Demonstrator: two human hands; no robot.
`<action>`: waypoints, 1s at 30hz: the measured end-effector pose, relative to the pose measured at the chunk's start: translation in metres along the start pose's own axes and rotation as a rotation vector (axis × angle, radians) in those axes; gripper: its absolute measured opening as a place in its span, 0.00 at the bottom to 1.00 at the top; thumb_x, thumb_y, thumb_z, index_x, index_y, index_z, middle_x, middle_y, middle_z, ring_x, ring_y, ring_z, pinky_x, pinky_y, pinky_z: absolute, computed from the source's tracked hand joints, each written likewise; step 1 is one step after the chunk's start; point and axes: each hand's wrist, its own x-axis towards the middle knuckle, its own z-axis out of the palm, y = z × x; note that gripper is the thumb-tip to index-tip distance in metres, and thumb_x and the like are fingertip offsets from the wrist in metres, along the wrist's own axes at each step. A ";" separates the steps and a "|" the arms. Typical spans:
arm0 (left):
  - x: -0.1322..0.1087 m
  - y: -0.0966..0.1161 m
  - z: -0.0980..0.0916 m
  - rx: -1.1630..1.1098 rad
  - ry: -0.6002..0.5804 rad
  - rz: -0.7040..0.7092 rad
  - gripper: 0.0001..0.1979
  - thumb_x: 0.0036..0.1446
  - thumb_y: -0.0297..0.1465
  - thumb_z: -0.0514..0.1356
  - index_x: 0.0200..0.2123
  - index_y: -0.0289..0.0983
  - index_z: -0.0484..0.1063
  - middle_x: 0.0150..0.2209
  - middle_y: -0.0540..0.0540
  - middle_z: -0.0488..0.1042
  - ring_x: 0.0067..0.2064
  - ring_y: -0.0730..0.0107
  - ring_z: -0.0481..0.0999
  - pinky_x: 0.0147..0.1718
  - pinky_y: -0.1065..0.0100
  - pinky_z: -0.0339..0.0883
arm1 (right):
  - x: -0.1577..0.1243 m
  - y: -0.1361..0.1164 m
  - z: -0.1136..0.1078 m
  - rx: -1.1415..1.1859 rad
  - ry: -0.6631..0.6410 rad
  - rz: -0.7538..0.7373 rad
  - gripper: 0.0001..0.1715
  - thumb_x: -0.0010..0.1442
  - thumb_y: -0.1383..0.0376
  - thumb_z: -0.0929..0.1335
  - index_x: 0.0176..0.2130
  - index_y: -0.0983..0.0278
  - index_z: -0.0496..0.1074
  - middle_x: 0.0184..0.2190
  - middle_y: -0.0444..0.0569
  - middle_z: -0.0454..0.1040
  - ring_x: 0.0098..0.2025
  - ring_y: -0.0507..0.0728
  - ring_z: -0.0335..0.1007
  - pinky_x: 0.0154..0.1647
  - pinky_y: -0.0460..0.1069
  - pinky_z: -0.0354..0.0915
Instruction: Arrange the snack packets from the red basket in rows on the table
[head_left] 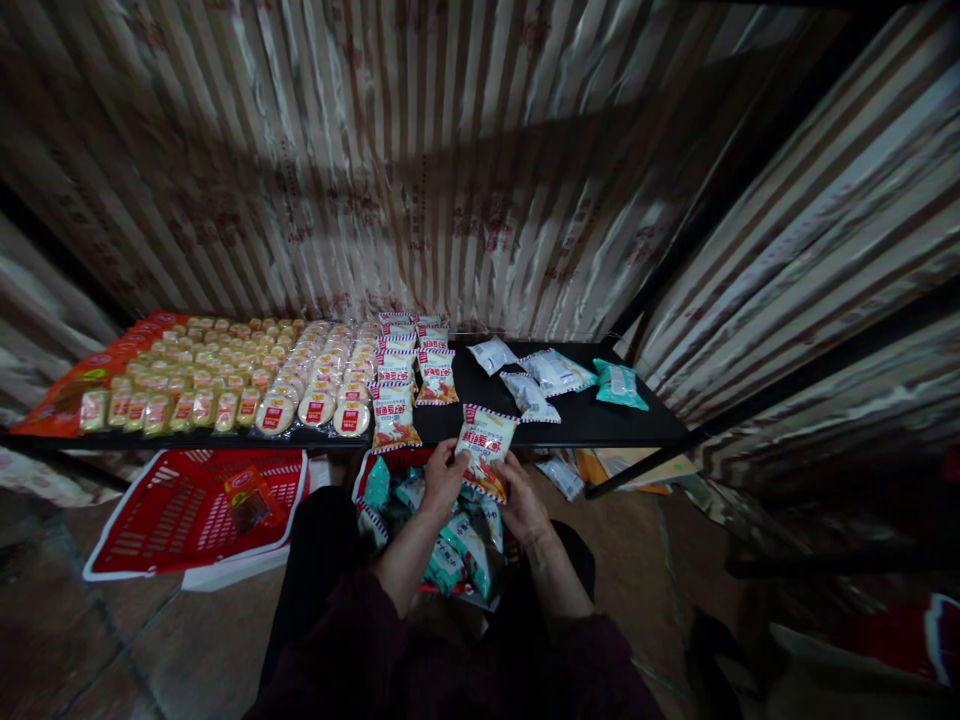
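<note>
Plainly, the pleated striped curtain is the largest thing, hanging close behind the low black shelf; its folds could catch or nudge packs set near the rear edge. Partly under the shelf at left is a red basket holding an orange packet. Nearer the middle, a second basket is heaped with mostly teal snack bags, a loose pile that could slide if knocked. Wrapped yellow cakes and round wafers crowd the shelf's front edge, so a brushing sleeve might tip some off. Beside them, overlapping red-and-white bags look slick and liable to slip.

The left hand and right hand are partly curled, gripping opposite sides of one shrimp-flavour-style snack bag, just before the shelf edge, above the second basket. Too tight a squeeze could crush its contents; too slack a pinch could drop it among the teal ones.
</note>
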 end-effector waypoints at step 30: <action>0.018 -0.001 -0.006 -0.033 0.046 -0.008 0.16 0.46 0.37 0.66 0.37 0.35 0.69 0.33 0.45 0.77 0.33 0.67 0.77 0.34 0.67 0.70 | 0.001 0.006 0.000 -0.062 -0.068 0.051 0.31 0.44 0.57 0.76 0.47 0.58 0.71 0.38 0.46 0.80 0.40 0.60 0.77 0.42 0.54 0.71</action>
